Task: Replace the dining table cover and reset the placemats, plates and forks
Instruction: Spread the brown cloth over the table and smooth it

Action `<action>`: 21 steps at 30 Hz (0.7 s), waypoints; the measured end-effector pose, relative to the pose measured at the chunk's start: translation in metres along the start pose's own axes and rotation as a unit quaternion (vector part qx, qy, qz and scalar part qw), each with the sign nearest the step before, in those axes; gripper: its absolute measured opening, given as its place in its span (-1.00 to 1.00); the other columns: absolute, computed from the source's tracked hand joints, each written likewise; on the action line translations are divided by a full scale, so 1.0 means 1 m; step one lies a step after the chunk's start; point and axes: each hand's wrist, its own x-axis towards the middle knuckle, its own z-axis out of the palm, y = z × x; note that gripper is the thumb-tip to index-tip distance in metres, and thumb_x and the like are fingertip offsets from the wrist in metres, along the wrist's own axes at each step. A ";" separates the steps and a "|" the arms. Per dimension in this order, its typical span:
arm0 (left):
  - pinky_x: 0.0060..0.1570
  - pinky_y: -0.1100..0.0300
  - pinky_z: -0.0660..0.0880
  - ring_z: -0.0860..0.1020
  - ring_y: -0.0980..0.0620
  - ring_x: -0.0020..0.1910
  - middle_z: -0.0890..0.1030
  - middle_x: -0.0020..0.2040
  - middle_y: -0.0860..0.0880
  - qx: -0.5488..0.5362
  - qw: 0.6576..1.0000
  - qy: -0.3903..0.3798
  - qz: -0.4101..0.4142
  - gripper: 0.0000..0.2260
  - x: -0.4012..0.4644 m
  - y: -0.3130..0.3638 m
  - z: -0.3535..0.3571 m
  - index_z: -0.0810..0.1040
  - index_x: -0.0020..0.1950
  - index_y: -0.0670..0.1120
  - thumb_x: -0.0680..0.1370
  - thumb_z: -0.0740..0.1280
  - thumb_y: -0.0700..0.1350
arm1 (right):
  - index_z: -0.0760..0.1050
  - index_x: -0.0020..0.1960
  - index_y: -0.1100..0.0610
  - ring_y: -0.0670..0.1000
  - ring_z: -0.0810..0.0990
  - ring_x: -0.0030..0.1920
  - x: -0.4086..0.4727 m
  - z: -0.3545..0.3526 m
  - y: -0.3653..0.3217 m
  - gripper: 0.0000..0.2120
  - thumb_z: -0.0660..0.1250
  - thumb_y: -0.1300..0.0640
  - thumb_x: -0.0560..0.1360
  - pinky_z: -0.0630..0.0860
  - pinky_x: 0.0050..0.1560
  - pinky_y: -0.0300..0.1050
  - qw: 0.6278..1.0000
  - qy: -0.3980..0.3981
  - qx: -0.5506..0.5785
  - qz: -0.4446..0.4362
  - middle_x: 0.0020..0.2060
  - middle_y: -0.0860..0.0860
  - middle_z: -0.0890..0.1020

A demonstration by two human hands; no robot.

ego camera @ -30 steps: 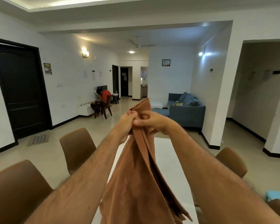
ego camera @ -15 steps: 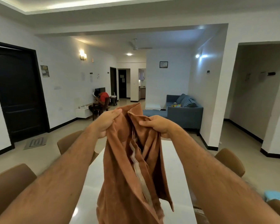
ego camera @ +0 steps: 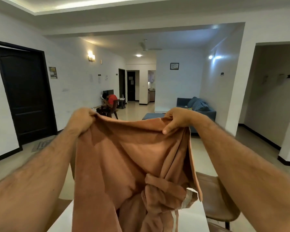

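Observation:
A rust-brown table cover (ego camera: 127, 158) hangs in front of me, held up by its top edge above the white dining table (ego camera: 191, 218). My left hand (ego camera: 83, 118) grips the left end of that edge. My right hand (ego camera: 177, 120) grips the right end. The edge stretches between the two hands. The lower part of the cloth is still bunched and folded, with a pale hem showing at the lower right. Most of the table is hidden behind the cloth. No placemats, plates or forks are in view.
A brown chair (ego camera: 216, 201) stands at the table's right side. Beyond are a tiled floor, a blue sofa (ego camera: 196, 106), a dark door (ego camera: 26, 92) on the left, and a person in red (ego camera: 111, 100) seated far back.
My hands have moved apart, from touching at the cloth's top to wide spread. The cover has opened from a narrow hanging bundle into a broad sheet.

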 end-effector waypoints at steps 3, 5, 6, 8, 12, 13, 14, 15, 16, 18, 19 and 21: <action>0.02 -0.02 0.51 0.59 -0.27 -0.02 0.66 -0.03 -0.25 -0.012 0.989 0.147 -0.019 -0.81 0.002 0.010 -0.020 0.68 0.04 -0.16 0.51 0.30 -0.24 | 0.59 0.09 0.07 -0.02 0.60 -0.02 0.004 -0.007 -0.005 -0.43 0.60 -0.18 0.19 0.52 0.09 -0.11 0.997 -0.010 -0.069 0.026 -0.05 -0.08 0.64; 0.03 -0.05 0.51 0.57 -0.30 0.01 0.65 -0.01 -0.26 -0.021 0.981 0.190 -0.028 -0.79 0.004 0.022 -0.030 0.66 0.10 -0.15 0.54 0.29 -0.19 | 0.57 0.10 0.07 -0.01 0.55 -0.07 0.012 -0.007 -0.005 -0.59 0.55 -0.08 0.34 0.47 0.00 -0.11 0.981 0.052 -0.182 0.041 -0.10 -0.06 0.59; 0.03 -0.06 0.51 0.57 -0.31 0.03 0.64 0.01 -0.26 -0.024 0.978 0.203 -0.034 -0.78 0.005 0.028 -0.033 0.65 0.12 -0.14 0.54 0.28 -0.18 | 0.57 0.09 0.07 0.01 0.53 -0.10 0.015 -0.007 -0.005 -0.69 0.49 -0.03 0.42 0.45 -0.06 -0.09 0.965 0.104 -0.236 0.056 -0.12 -0.03 0.57; 0.04 -0.08 0.51 0.56 -0.32 0.05 0.63 0.04 -0.27 -0.026 0.975 0.215 -0.049 -0.77 0.006 0.037 -0.038 0.65 0.14 -0.15 0.56 0.27 -0.17 | 0.55 0.02 0.09 0.04 0.51 -0.17 0.014 -0.005 -0.003 -0.89 0.34 0.09 0.52 0.43 -0.14 -0.05 0.938 0.205 -0.261 0.101 -0.14 0.02 0.57; -0.02 -0.09 0.51 0.56 -0.30 0.02 0.63 0.02 -0.25 -0.025 0.972 0.220 -0.076 -0.77 0.006 0.029 -0.038 0.63 0.12 -0.15 0.58 0.22 -0.17 | 0.57 0.01 0.15 0.11 0.56 -0.18 0.014 0.005 0.019 -0.86 0.25 0.17 0.54 0.45 -0.22 -0.05 0.901 0.311 -0.233 0.193 -0.16 0.09 0.58; -0.02 -0.10 0.51 0.56 -0.30 0.02 0.63 0.03 -0.25 -0.025 0.971 0.220 -0.086 -0.77 0.006 0.025 -0.038 0.62 0.13 -0.14 0.58 0.22 -0.16 | 0.58 0.04 0.16 0.15 0.60 -0.12 0.014 0.009 0.027 -0.83 0.24 0.18 0.53 0.45 -0.21 -0.05 0.896 0.316 -0.226 0.215 -0.11 0.11 0.62; -0.01 -0.11 0.51 0.56 -0.31 0.04 0.62 0.05 -0.24 -0.018 0.971 0.215 -0.099 -0.77 0.006 0.020 -0.037 0.62 0.15 -0.11 0.58 0.22 -0.15 | 0.58 0.08 0.16 0.17 0.62 -0.04 0.013 0.013 0.034 -0.80 0.23 0.19 0.53 0.45 -0.19 -0.05 0.893 0.316 -0.216 0.239 -0.03 0.13 0.64; 0.00 -0.12 0.50 0.55 -0.32 0.06 0.61 0.07 -0.25 -0.002 0.973 0.205 -0.108 -0.76 0.006 0.014 -0.035 0.61 0.17 -0.09 0.58 0.22 -0.14 | 0.57 0.11 0.17 0.19 0.62 0.03 0.012 0.018 0.041 -0.77 0.21 0.18 0.54 0.45 -0.16 -0.04 0.889 0.316 -0.203 0.263 0.03 0.15 0.64; 0.02 -0.12 0.50 0.55 -0.32 0.07 0.61 0.08 -0.25 0.021 0.975 0.192 -0.110 -0.76 0.006 0.008 -0.034 0.61 0.18 -0.07 0.58 0.23 -0.14 | 0.57 0.14 0.18 0.20 0.62 0.06 0.012 0.022 0.046 -0.75 0.20 0.18 0.55 0.45 -0.13 -0.04 0.884 0.316 -0.190 0.287 0.08 0.17 0.64; 0.04 -0.11 0.50 0.55 -0.32 0.06 0.61 0.08 -0.24 0.066 0.982 0.159 -0.082 -0.75 0.003 -0.004 -0.028 0.61 0.19 -0.06 0.55 0.25 -0.19 | 0.55 0.14 0.20 0.20 0.60 0.09 0.013 0.023 0.055 -0.75 0.19 0.15 0.57 0.48 -0.06 -0.03 0.881 0.306 -0.161 0.324 0.10 0.17 0.62; 0.04 -0.10 0.50 0.55 -0.30 0.06 0.62 0.07 -0.22 0.078 0.985 0.139 -0.058 -0.74 0.003 -0.012 -0.025 0.62 0.18 -0.06 0.54 0.27 -0.22 | 0.55 0.14 0.20 0.19 0.59 0.08 0.013 0.021 0.056 -0.76 0.20 0.14 0.57 0.48 -0.04 -0.02 0.884 0.295 -0.140 0.334 0.09 0.17 0.61; 0.02 -0.03 0.51 0.56 -0.24 0.02 0.65 0.03 -0.18 0.095 0.992 0.081 -0.015 -0.77 0.000 -0.030 -0.021 0.65 0.10 -0.06 0.51 0.31 -0.24 | 0.55 0.13 0.23 0.20 0.59 0.03 0.013 0.011 0.061 -0.75 0.28 0.11 0.53 0.49 -0.03 -0.01 0.900 0.262 -0.106 0.332 0.04 0.17 0.60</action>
